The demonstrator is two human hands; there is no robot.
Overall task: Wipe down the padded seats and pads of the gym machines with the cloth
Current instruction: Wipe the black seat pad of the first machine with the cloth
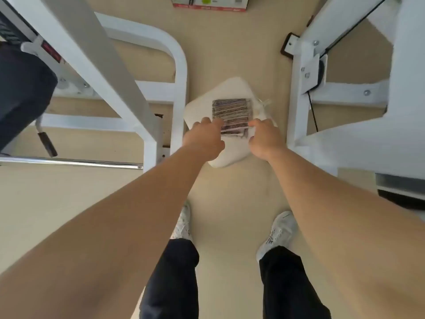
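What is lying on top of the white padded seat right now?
A folded striped cloth lies on the white padded seat, with the left hand and right hand at its near edge. The seat surface beneath them is hidden.

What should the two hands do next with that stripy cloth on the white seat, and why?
Probably slide the folded striped cloth across the white padded seat toward its far edge. Both the left hand and the right hand have their fingers on the cloth's near edge, the cloth lies flat in the middle, and bare seat shows all around it, so most of the pad looks unwiped.
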